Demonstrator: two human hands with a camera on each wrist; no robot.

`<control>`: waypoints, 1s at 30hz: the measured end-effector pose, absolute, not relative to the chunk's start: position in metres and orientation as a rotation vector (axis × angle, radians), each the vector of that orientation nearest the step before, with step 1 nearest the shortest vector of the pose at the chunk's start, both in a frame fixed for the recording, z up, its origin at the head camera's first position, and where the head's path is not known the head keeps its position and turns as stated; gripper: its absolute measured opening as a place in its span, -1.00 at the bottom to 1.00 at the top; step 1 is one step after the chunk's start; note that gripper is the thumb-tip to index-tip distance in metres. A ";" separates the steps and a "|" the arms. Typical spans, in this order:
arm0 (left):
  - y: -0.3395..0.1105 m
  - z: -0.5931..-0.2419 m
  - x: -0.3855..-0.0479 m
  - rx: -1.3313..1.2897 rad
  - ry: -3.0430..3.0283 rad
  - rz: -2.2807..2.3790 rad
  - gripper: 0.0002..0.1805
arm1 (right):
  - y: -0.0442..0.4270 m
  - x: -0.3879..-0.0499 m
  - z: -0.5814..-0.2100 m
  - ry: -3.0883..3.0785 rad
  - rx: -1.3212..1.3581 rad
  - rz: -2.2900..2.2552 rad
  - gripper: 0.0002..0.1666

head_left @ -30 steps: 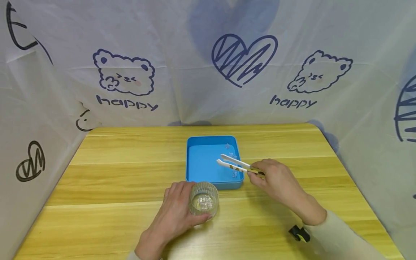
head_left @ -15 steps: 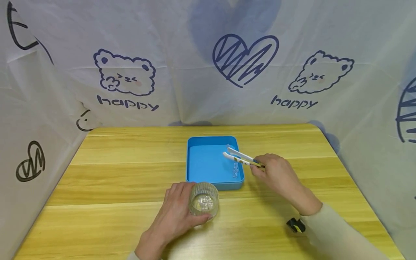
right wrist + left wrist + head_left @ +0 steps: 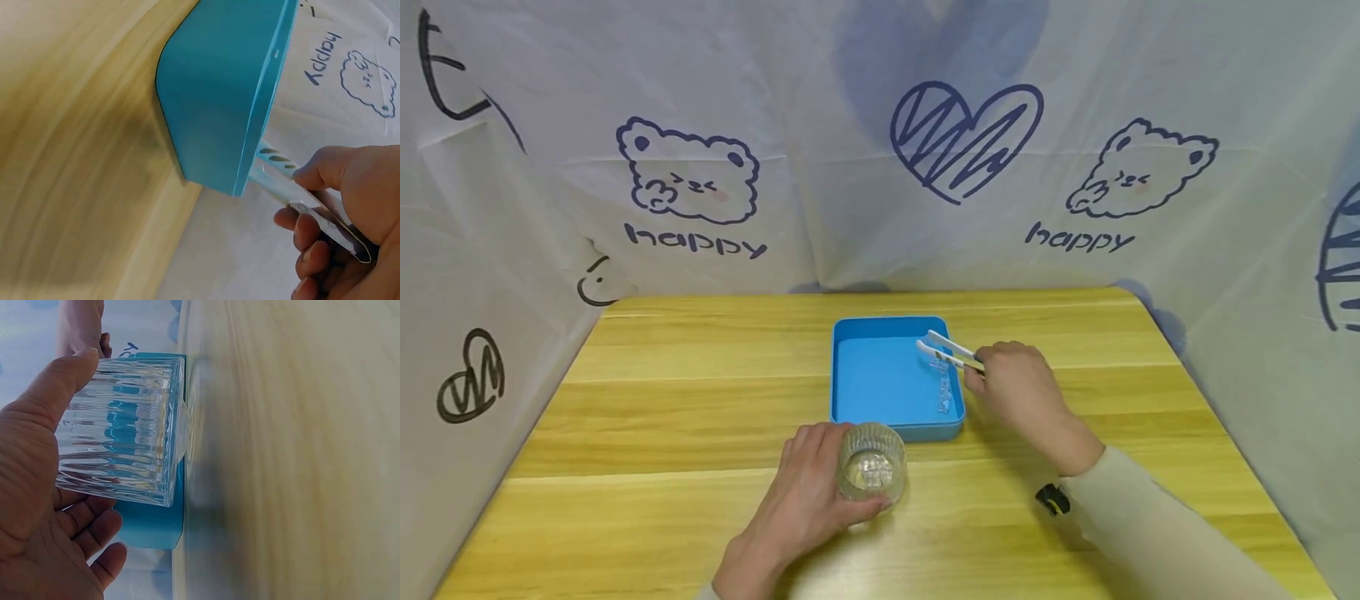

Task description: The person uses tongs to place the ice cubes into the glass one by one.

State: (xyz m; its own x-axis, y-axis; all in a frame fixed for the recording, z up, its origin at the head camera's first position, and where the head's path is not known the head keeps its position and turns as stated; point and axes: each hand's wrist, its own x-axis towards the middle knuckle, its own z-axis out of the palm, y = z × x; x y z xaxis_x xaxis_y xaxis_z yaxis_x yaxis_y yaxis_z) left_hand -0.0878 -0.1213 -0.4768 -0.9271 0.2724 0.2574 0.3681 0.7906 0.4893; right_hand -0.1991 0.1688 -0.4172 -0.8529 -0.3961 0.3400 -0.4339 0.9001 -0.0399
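My left hand [image 3: 808, 487] is curled round a clear ribbed glass [image 3: 119, 425] in front of the blue tray [image 3: 876, 379]. Clear pieces show in the bottom of the glass. With thumb and fingers, my right hand [image 3: 1022, 400] pinches a pair of white-tipped tongs [image 3: 955, 346] at the tray's right side. The tongs' tips stand apart over the back right part of the tray. Several small clear pieces [image 3: 943, 396] lie along the tray's right wall. In the right wrist view, the tray's wall hides the tips, and I cannot tell whether they touch a piece.
Everything stands on a wood-grain table [image 3: 700, 400]. Behind it and at both sides hangs a white cloth [image 3: 820, 167] with bear and heart drawings. A small black object [image 3: 1052, 500] shows beside the right sleeve.
My right hand has moved the tongs away from me, towards the tray's back right corner. The left hand and the glass have stayed in place.
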 end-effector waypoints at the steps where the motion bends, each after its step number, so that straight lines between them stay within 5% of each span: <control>1: -0.121 -0.477 -0.088 -0.504 -2.810 -0.820 0.05 | 0.167 -0.200 -0.417 -2.732 0.616 0.129 -0.63; 9: -0.121 -0.477 -0.088 -0.503 -2.808 -0.816 0.06 | 0.147 -0.207 -0.413 -2.749 0.562 0.002 -0.42; 30: -0.120 -0.476 -0.089 -0.506 -2.825 -0.840 0.03 | 0.119 -0.214 -0.420 -2.869 0.471 -0.161 -0.39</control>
State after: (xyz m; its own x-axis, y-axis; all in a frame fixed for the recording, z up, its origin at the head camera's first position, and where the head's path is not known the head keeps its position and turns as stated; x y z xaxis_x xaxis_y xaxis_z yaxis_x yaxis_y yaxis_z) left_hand -0.0887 -0.1199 -0.4760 -0.9316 0.2755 0.2372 0.3603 0.7861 0.5022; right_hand -0.2136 0.1193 -0.4197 -0.9221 -0.3270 0.2067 -0.3018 0.9423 0.1446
